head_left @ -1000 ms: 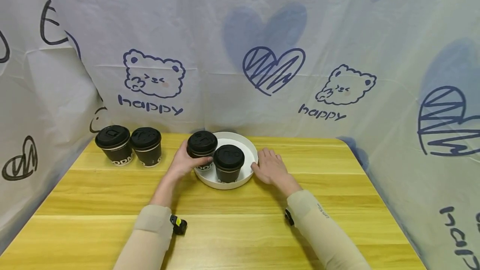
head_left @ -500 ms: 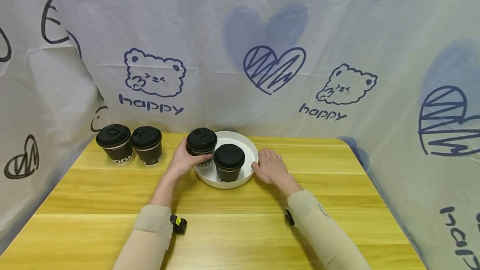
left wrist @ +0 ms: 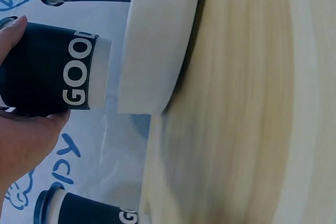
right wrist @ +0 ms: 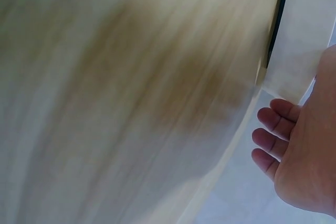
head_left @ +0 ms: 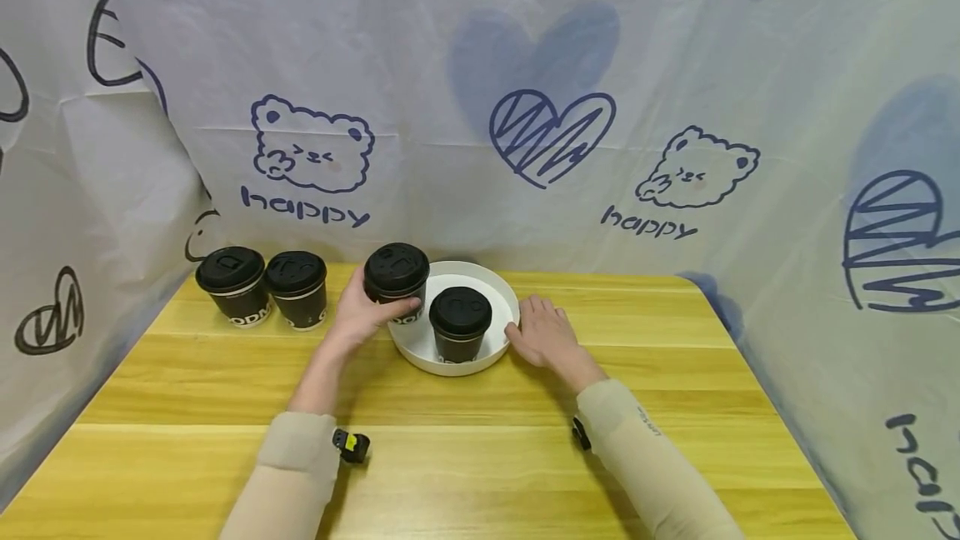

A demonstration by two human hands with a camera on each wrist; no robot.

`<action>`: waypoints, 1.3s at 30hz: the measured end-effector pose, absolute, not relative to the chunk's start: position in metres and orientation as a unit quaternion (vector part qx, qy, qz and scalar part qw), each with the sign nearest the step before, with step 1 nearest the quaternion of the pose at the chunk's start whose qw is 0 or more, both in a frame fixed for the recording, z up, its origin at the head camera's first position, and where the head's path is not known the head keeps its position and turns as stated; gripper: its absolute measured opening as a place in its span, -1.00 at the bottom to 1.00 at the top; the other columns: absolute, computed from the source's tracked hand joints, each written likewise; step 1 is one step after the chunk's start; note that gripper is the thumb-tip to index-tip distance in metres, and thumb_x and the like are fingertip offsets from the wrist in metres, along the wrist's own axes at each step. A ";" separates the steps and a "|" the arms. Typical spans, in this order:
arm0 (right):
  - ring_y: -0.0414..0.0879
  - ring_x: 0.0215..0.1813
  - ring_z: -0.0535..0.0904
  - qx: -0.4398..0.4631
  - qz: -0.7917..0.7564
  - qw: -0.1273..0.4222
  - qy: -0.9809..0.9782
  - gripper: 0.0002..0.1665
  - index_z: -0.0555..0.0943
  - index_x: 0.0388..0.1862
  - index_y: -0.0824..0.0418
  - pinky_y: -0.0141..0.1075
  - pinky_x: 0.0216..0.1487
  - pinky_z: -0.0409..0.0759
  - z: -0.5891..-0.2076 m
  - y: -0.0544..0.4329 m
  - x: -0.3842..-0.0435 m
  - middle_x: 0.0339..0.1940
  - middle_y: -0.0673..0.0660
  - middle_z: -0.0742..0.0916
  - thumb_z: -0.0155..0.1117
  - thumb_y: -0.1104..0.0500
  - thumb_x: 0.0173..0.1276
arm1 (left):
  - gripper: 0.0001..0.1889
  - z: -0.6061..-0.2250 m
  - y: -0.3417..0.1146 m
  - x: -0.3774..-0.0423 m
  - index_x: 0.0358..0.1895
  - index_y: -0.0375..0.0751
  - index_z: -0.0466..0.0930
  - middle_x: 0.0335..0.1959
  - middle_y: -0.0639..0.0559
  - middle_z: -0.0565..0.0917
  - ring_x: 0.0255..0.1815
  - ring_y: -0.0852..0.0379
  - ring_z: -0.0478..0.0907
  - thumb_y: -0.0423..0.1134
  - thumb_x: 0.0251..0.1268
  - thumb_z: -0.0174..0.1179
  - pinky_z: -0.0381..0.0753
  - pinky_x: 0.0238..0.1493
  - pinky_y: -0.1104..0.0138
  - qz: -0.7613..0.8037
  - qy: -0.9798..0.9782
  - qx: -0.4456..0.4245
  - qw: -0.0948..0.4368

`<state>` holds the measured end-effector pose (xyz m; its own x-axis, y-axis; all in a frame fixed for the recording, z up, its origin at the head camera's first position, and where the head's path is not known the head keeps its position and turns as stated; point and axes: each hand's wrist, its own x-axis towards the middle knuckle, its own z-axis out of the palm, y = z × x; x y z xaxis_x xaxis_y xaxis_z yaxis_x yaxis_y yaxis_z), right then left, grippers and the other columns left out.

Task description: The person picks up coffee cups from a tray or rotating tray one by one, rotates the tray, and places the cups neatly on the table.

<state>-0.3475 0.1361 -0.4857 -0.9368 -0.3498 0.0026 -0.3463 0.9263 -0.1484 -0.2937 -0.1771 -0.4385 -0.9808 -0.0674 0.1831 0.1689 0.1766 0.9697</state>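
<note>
My left hand (head_left: 354, 312) grips a black lidded paper coffee cup (head_left: 397, 270), thumb across its front and fingers round the far side. In the left wrist view the cup's white base hangs apart from the round white tray (left wrist: 157, 40), raised over its left rim. Another such cup (head_left: 460, 325) stands upright in the tray, right of the held one. At the tray's right rim rests my right hand (head_left: 547, 332), its thumb at the edge and its fingers loosely bent in the right wrist view, holding no cup.
Two more black lidded cups (head_left: 232, 286) (head_left: 297, 288) stand side by side on the wooden table (head_left: 465, 457), at the back left. A printed white curtain (head_left: 435, 190) hangs right behind the table's far edge and along both sides.
My left hand has lifted its cup up and slightly left, out of the tray. The right hand and the tray have stayed in place.
</note>
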 end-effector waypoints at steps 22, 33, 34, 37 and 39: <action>0.19 0.27 0.39 -0.166 -0.087 0.014 0.982 -0.39 0.42 0.29 0.36 0.02 0.18 0.37 -0.481 0.131 -0.339 0.18 0.26 0.51 -0.08 -0.10 0.58 | 0.03 -0.418 -0.219 -0.248 0.55 -0.38 0.12 0.42 -0.34 0.40 0.41 -0.25 0.34 -0.19 0.10 0.59 0.23 0.51 -0.10 -0.581 -0.809 0.007 0.087; 0.20 0.26 0.40 -0.164 -0.089 0.012 0.982 -0.39 0.43 0.29 0.36 0.02 0.15 0.37 -0.479 0.131 -0.337 0.14 0.25 0.51 -0.07 -0.11 0.57 | 0.12 -0.413 -0.244 -0.226 0.62 -0.39 -0.05 0.51 -0.39 0.27 0.47 -0.29 0.27 -0.16 0.16 0.56 0.23 0.51 -0.16 -0.562 -0.824 0.025 0.076; 0.20 0.26 0.40 -0.164 -0.089 0.013 0.982 -0.38 0.43 0.30 0.36 0.02 0.16 0.37 -0.479 0.131 -0.338 0.15 0.25 0.51 -0.07 -0.11 0.57 | 0.12 -0.412 -0.246 -0.225 0.61 -0.40 -0.06 0.51 -0.40 0.26 0.48 -0.30 0.26 -0.17 0.15 0.56 0.23 0.51 -0.16 -0.559 -0.825 0.026 0.079; 0.20 0.27 0.39 -0.163 -0.091 0.014 0.982 -0.37 0.42 0.31 0.36 0.02 0.17 0.37 -0.480 0.131 -0.338 0.17 0.25 0.51 -0.08 -0.11 0.57 | 0.10 -0.411 -0.254 -0.219 0.60 -0.40 -0.03 0.50 -0.39 0.28 0.46 -0.29 0.28 -0.18 0.16 0.56 0.26 0.48 -0.17 -0.554 -0.828 0.026 0.089; 0.20 0.27 0.38 -0.163 -0.092 0.016 0.982 -0.36 0.42 0.32 0.36 0.02 0.17 0.36 -0.480 0.131 -0.339 0.18 0.25 0.51 -0.09 -0.12 0.57 | 0.06 -0.410 -0.259 -0.216 0.60 -0.37 0.02 0.47 -0.35 0.33 0.43 -0.24 0.32 -0.19 0.16 0.56 0.31 0.43 -0.14 -0.549 -0.830 0.021 0.098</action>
